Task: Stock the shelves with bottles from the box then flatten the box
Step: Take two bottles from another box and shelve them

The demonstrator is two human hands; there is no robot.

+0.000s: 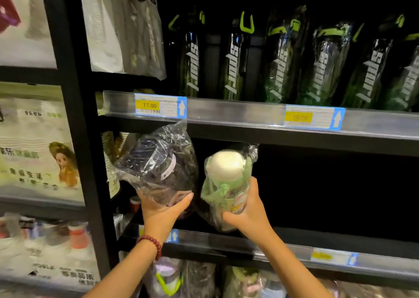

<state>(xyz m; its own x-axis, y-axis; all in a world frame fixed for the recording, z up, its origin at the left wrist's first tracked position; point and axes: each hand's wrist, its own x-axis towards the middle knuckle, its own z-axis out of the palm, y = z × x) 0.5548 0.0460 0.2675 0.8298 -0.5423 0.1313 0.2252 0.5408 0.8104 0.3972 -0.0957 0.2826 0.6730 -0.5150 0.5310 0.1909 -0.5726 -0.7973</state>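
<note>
Though blurred, green bottle seemingly cap-up.

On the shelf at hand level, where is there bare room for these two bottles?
Middle shelf: dark, seemingly bare right of the green bottle in the right hand. Crowded at its left end behind the black bottle in the left hand.

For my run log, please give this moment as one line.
phase: stocking middle shelf | left hand: holds dark wrapped bottle | right hand: holds green wrapped bottle | box: not in view
</note>
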